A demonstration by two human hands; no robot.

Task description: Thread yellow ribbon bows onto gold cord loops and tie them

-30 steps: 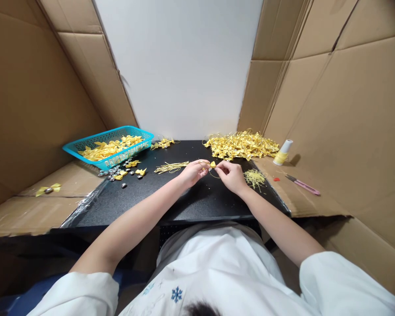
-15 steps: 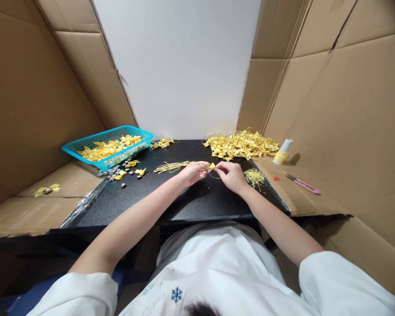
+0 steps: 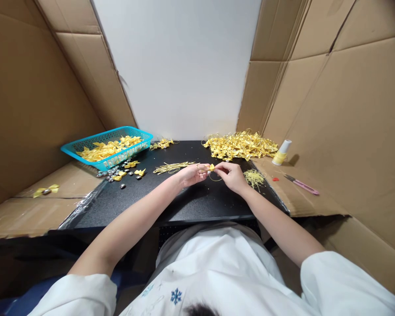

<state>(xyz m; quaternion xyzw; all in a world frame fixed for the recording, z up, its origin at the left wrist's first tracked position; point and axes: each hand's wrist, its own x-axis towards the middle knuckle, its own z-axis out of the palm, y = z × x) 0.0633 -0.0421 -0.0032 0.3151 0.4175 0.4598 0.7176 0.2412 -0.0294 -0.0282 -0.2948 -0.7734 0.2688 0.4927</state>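
Note:
A small yellow ribbon bow [image 3: 212, 167] is held between my two hands above the middle of the black table. My left hand [image 3: 194, 174] has its fingers closed on the bow's left side. From the right, my right hand [image 3: 231, 175] pinches at the bow with thumb and forefinger. A thin gold cord [image 3: 215, 179] loops down below the bow between the hands. Just left of my left hand lies a bundle of gold cords [image 3: 171, 167]. What exactly sits under my fingertips is too small to make out.
A turquoise basket [image 3: 82, 161] of yellow bows stands at left, with silver beads [image 3: 113, 174] before it. A heap of corded bows [image 3: 242, 145] lies at back right. Further right are yellow clippings [image 3: 254, 177], a thread cone [image 3: 282, 152] and a pink-handled cutter [image 3: 304, 186]. Cardboard walls enclose both sides.
Both hands stay at nearly the same place around the bow. The fingers of my left hand have shifted slightly; little else differs.

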